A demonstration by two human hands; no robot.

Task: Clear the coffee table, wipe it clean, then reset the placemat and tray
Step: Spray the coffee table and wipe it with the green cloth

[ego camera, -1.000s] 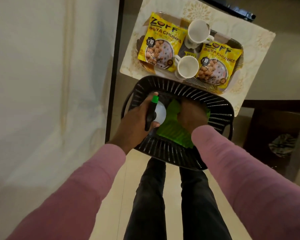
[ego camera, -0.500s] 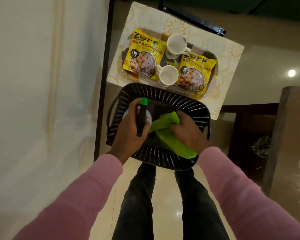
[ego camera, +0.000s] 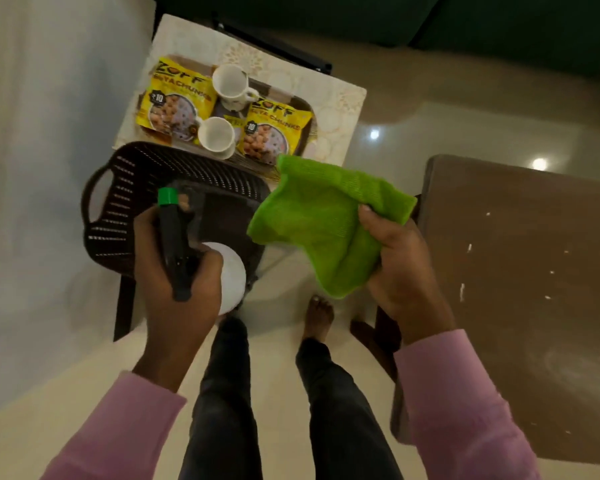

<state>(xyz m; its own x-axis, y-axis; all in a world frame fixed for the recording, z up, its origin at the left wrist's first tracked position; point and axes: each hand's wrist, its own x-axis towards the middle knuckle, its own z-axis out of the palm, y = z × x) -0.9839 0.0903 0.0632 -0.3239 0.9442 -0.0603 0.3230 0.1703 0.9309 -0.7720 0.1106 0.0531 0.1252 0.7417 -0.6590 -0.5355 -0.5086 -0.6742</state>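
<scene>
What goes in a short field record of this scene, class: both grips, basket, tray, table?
left grip: holds spray bottle at near edge of basket
right grip: holds green cloth beside basket
basket: black, slotted, next to tray
tray: two packets, two cups; on placemat
table: brown, white specks on top

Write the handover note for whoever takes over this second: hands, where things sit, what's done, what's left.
Left hand grips the white spray bottle, black trigger and green nozzle, by the black slotted plastic basket.
Right hand grips the green woven cloth in the air.
The brown tray, with two yellow snack packets and two white cups, sits on the cream patterned placemat.
Done: the brown wooden table looks cleared, with white specks.
Left: spray, wipe, reset placemat and tray.
</scene>
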